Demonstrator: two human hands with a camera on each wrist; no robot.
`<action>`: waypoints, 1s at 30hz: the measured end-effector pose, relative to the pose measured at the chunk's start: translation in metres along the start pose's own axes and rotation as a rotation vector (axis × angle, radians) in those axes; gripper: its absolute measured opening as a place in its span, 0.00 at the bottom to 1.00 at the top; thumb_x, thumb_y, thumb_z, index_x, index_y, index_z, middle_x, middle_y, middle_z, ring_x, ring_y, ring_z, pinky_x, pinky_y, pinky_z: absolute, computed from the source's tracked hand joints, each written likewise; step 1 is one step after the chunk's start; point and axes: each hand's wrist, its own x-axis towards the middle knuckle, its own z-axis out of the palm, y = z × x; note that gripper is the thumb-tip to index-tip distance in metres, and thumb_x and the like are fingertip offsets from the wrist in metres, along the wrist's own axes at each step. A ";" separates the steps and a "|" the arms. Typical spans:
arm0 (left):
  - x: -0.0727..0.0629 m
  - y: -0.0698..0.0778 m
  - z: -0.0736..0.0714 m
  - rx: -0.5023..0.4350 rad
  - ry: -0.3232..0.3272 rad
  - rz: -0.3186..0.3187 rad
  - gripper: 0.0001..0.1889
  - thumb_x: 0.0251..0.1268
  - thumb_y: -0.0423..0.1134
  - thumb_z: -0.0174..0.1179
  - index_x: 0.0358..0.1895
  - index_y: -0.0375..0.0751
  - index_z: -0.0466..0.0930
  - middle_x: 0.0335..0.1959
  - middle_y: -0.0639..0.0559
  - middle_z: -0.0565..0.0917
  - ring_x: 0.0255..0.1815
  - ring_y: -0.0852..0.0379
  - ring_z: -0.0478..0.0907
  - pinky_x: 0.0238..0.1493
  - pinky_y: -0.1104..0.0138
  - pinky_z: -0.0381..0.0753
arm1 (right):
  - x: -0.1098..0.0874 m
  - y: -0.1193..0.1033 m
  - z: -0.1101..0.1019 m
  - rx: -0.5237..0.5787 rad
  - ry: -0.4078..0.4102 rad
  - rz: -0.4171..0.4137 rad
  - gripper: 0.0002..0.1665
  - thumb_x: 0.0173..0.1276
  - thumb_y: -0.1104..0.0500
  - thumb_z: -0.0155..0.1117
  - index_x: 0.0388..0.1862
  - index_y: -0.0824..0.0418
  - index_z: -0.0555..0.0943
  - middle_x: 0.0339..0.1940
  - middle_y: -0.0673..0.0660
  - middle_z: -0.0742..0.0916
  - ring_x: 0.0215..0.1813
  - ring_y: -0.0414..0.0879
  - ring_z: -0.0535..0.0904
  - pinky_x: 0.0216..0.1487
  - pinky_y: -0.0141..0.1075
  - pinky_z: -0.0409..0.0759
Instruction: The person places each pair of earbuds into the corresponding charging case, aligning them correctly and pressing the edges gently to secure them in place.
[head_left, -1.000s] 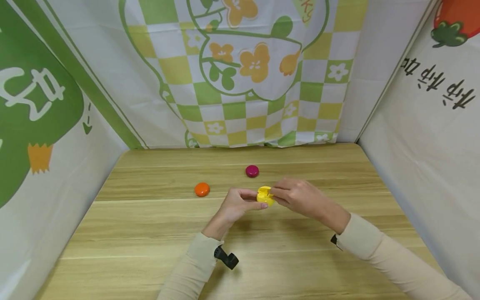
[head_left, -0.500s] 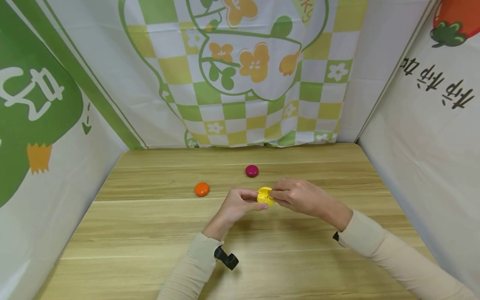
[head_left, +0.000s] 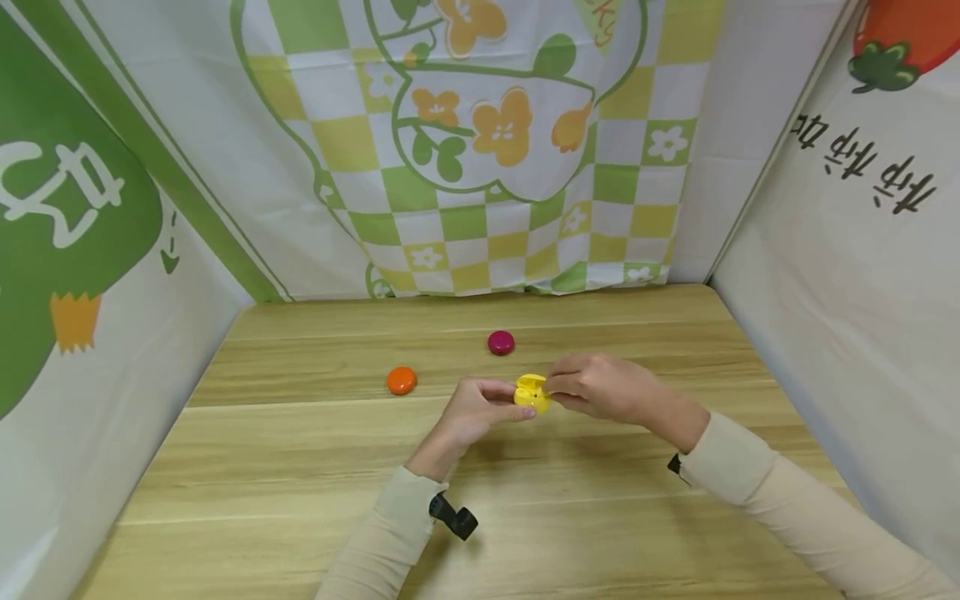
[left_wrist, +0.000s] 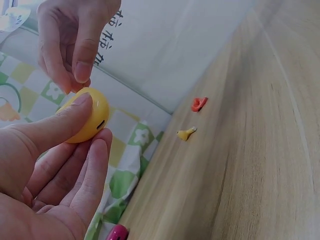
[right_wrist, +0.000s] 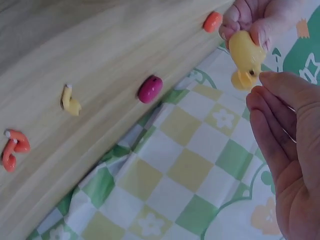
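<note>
My left hand holds a yellow earbud case above the table, gripped between thumb and fingers, with its lid raised. At the case's opening, my right hand pinches a small yellow earbud with thumb and fingertips; the fingers hide most of it. A second yellow earbud lies on the table, beside orange-red earbuds; the head view does not show these. Farther back on the table are a magenta case and an orange case, both with lids down.
The wooden table runs back to a checked, flower-printed cloth. Printed white cloth walls stand at the left and right. A black wrist camera sticks out from the left sleeve.
My right fingers have drawn slightly right from the case's opening, showing more of its inside. The left hand still holds the case in nearly the same place. The head view has shifted slightly.
</note>
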 end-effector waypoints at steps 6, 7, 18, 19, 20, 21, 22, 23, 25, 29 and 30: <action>-0.001 0.001 -0.001 -0.001 0.000 0.006 0.17 0.58 0.34 0.80 0.50 0.33 0.91 0.48 0.40 0.93 0.43 0.56 0.91 0.50 0.64 0.91 | 0.001 0.014 -0.014 0.078 -0.077 0.083 0.10 0.65 0.67 0.78 0.45 0.65 0.90 0.41 0.58 0.92 0.42 0.48 0.91 0.44 0.36 0.91; -0.001 0.001 -0.001 0.000 0.002 0.005 0.17 0.57 0.34 0.80 0.50 0.33 0.91 0.48 0.40 0.93 0.43 0.56 0.91 0.50 0.64 0.91 | 0.001 0.017 -0.015 0.105 -0.097 0.106 0.10 0.65 0.67 0.77 0.45 0.66 0.90 0.41 0.58 0.92 0.42 0.48 0.91 0.43 0.36 0.91; -0.001 -0.001 -0.003 0.010 0.023 0.016 0.18 0.56 0.33 0.81 0.49 0.32 0.91 0.48 0.40 0.93 0.42 0.56 0.91 0.50 0.65 0.91 | 0.003 0.043 -0.012 0.308 -0.236 0.331 0.05 0.67 0.72 0.71 0.36 0.65 0.89 0.32 0.57 0.91 0.32 0.40 0.83 0.34 0.33 0.87; -0.002 -0.002 -0.003 0.012 0.022 0.021 0.18 0.56 0.33 0.81 0.49 0.32 0.91 0.48 0.39 0.93 0.42 0.56 0.91 0.50 0.65 0.91 | 0.001 0.045 -0.010 0.322 -0.242 0.342 0.05 0.67 0.72 0.70 0.36 0.65 0.89 0.32 0.57 0.91 0.31 0.39 0.82 0.34 0.32 0.86; -0.002 -0.003 -0.003 0.011 0.020 0.020 0.18 0.56 0.33 0.81 0.49 0.32 0.91 0.48 0.39 0.93 0.42 0.56 0.91 0.50 0.65 0.91 | -0.001 0.048 -0.007 0.334 -0.253 0.356 0.05 0.67 0.72 0.70 0.36 0.65 0.89 0.32 0.57 0.91 0.31 0.39 0.82 0.34 0.33 0.86; -0.002 -0.003 -0.003 0.008 0.017 0.015 0.18 0.56 0.33 0.81 0.49 0.32 0.91 0.48 0.40 0.93 0.42 0.56 0.91 0.50 0.65 0.91 | -0.004 0.050 -0.005 0.346 -0.263 0.374 0.05 0.67 0.72 0.70 0.37 0.65 0.90 0.33 0.58 0.91 0.32 0.39 0.83 0.35 0.33 0.87; -0.003 -0.004 -0.004 0.008 0.016 0.011 0.18 0.56 0.33 0.81 0.49 0.33 0.91 0.48 0.40 0.93 0.42 0.56 0.91 0.50 0.65 0.91 | -0.007 0.052 -0.002 0.358 -0.271 0.395 0.06 0.68 0.71 0.70 0.40 0.66 0.90 0.36 0.59 0.92 0.34 0.40 0.85 0.37 0.34 0.88; -0.003 -0.004 -0.004 0.012 0.016 0.010 0.18 0.56 0.33 0.81 0.49 0.33 0.91 0.48 0.40 0.93 0.42 0.57 0.91 0.51 0.65 0.91 | -0.010 0.054 0.002 0.366 -0.276 0.411 0.06 0.68 0.71 0.70 0.42 0.67 0.90 0.38 0.61 0.93 0.36 0.42 0.87 0.39 0.34 0.89; -0.005 -0.005 -0.005 0.012 0.018 0.007 0.17 0.56 0.33 0.80 0.50 0.33 0.91 0.48 0.41 0.92 0.42 0.56 0.91 0.51 0.64 0.91 | -0.016 0.059 0.009 0.379 -0.274 0.437 0.08 0.68 0.71 0.71 0.44 0.68 0.91 0.41 0.63 0.93 0.39 0.45 0.90 0.42 0.37 0.91; -0.008 -0.007 -0.007 0.005 0.023 0.010 0.17 0.56 0.33 0.80 0.50 0.33 0.91 0.49 0.40 0.92 0.43 0.56 0.91 0.52 0.64 0.91 | -0.029 0.068 0.025 0.400 -0.262 0.479 0.08 0.69 0.69 0.72 0.45 0.70 0.90 0.42 0.65 0.93 0.41 0.49 0.91 0.44 0.40 0.91; -0.008 -0.007 -0.007 0.000 0.023 0.012 0.17 0.56 0.33 0.80 0.50 0.33 0.91 0.49 0.40 0.92 0.43 0.56 0.91 0.52 0.64 0.91 | -0.032 0.069 0.028 0.405 -0.261 0.491 0.09 0.69 0.69 0.73 0.46 0.70 0.90 0.42 0.65 0.93 0.41 0.50 0.91 0.45 0.40 0.91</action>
